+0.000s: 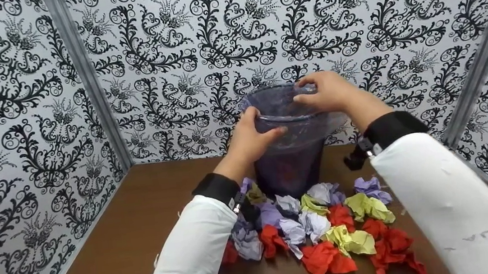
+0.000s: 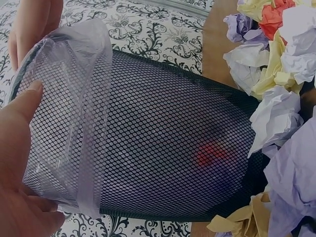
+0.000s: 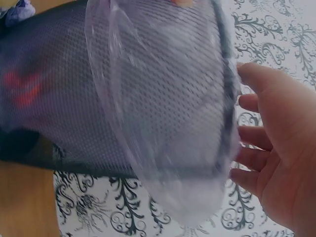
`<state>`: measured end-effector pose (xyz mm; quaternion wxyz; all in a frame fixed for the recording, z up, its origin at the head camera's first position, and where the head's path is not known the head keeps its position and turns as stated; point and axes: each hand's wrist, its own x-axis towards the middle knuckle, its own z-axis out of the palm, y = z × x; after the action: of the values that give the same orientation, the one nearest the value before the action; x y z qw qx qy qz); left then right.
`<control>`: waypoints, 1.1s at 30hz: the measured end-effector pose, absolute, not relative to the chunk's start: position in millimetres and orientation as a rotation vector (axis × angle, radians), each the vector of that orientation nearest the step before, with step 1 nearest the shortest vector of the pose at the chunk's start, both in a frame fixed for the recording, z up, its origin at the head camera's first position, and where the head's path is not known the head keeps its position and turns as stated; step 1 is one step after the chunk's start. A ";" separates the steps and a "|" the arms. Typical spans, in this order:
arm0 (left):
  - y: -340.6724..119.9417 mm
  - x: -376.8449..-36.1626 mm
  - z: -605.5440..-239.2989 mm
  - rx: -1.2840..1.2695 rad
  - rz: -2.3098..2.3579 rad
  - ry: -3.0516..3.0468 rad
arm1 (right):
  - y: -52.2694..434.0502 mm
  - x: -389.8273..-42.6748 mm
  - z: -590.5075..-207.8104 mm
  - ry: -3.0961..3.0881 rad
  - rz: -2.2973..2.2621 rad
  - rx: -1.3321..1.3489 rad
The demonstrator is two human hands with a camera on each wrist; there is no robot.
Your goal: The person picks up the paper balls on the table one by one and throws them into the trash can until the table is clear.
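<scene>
Your left hand (image 2: 19, 177) grips rim of black mesh bin (image 2: 168, 143), thumb lying on clear plastic liner (image 2: 79, 98) folded over rim. Your other hand (image 2: 34, 24) at far side of rim. Red shape shows through mesh. Crumpled paper balls (image 2: 276, 74), white, yellow, purple, red, heaped just beside bin base on brown counter (image 2: 215, 44).

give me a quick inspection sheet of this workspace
surface: brown table, bare at its left side
job's things: black mesh bin upright, clear plastic liner folded over its rim; something red shows through the mesh
clutter: crumpled paper balls, red, yellow, lilac and white, heaped in front of the bin
hands: left hand grips the near rim; right hand pinches the liner at the far rim
cables: nothing seen
surroundings: black and white patterned walls on three sides
</scene>
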<state>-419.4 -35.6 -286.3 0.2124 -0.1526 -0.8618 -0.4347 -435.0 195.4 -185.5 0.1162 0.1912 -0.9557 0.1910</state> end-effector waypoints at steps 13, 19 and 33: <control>-39.5 -419.7 -284.1 -0.447 -1.235 -2.402 | 261.7 -394.4 -174.6 -2.668 0.515 0.571; -41.5 -416.3 -284.6 -0.451 -1.261 -2.401 | 295.4 -386.9 -188.6 -2.643 0.519 0.558; -48.1 -409.6 -284.0 -0.480 -1.323 -2.406 | 350.7 -395.6 -261.4 -2.817 0.466 0.540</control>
<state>-409.6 -48.1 -284.0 0.1764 -0.1694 -0.8496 -0.4672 -395.6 350.7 -261.4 0.1175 0.1846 -0.9627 0.1592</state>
